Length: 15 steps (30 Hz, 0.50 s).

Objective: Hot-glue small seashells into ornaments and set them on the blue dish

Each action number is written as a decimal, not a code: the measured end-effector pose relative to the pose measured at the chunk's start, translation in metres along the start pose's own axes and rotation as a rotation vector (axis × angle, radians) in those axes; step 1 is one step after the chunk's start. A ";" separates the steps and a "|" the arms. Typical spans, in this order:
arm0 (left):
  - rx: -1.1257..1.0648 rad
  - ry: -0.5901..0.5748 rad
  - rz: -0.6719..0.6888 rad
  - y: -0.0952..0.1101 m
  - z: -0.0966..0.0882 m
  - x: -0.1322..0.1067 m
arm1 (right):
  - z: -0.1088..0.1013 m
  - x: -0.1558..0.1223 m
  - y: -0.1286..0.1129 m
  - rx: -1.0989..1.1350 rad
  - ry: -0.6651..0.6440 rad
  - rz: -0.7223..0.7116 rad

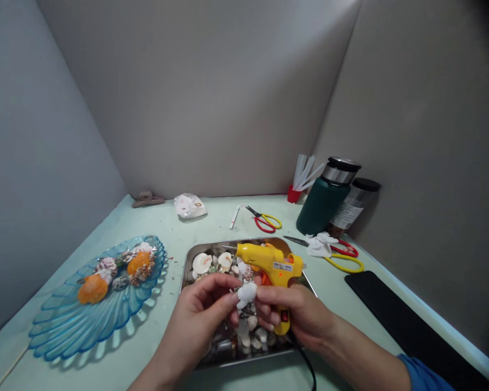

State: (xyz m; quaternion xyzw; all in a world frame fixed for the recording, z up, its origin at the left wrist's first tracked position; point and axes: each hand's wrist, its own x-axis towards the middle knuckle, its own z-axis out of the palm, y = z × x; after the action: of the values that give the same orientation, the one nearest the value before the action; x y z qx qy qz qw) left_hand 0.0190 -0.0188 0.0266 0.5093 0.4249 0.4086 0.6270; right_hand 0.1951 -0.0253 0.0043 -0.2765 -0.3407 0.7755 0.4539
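Observation:
A small white ribbed scallop shell (246,294) is pinched between the fingertips of my left hand (206,304), whose fingers are closed. My right hand (305,312) holds a yellow hot glue gun (264,259) by its handle, nozzle pointing left. The thumb and fingertips of that same hand touch the shell's right edge. A small orange-red light glows on the gun. Below both hands lies a metal tray (244,363) of mixed shells and pebbles, with larger cream scallop shells (202,263) at its back left. My hands hide part of the tray.
At left, a blue shell-shaped dish (71,320) bears orange and white shells. Scissors (264,220), a second pair (346,263) with crumpled tissue (321,244), a white pen (234,217), a green bottle (324,201) and a red cup (294,194) of glue sticks stand or lie behind.

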 end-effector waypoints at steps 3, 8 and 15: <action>-0.029 0.008 -0.020 -0.001 0.000 0.000 | 0.000 0.000 0.001 -0.037 0.027 -0.007; -0.045 -0.062 -0.006 -0.005 -0.004 0.000 | 0.000 0.001 0.001 -0.047 0.053 -0.017; -0.002 -0.074 0.051 -0.006 -0.002 -0.002 | 0.004 -0.001 -0.001 -0.185 0.091 -0.011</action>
State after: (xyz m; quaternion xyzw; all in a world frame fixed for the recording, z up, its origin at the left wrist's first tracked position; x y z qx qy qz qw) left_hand 0.0173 -0.0207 0.0211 0.5339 0.3879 0.4057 0.6324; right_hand 0.1933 -0.0272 0.0079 -0.3502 -0.3916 0.7248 0.4458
